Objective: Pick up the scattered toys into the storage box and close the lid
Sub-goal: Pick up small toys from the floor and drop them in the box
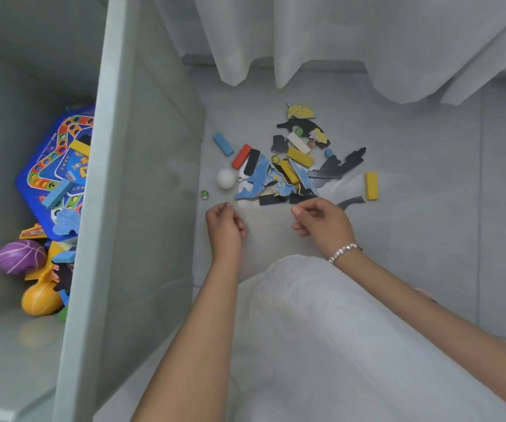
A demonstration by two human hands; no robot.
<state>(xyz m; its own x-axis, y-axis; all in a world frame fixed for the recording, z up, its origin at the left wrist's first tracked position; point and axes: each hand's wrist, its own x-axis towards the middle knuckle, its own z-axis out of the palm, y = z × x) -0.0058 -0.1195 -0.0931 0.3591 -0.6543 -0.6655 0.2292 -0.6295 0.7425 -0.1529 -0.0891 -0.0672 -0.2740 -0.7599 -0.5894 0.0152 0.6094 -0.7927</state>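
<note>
Scattered toys lie on the pale floor: a blue block, a red block, a white ball, a green marble, a yellow block and a heap of blue and black puzzle pieces with more blocks and marbles among them. The open storage box stands on the left. My left hand hovers just below the white ball, fingers curled, nothing visible in it. My right hand, with a bead bracelet, hovers at the heap's near edge, fingers curled in the same way.
Inside the box lie a blue game board, a purple ball, an orange ball and several blocks. White curtains hang behind the toys. My white-clad knee fills the lower middle.
</note>
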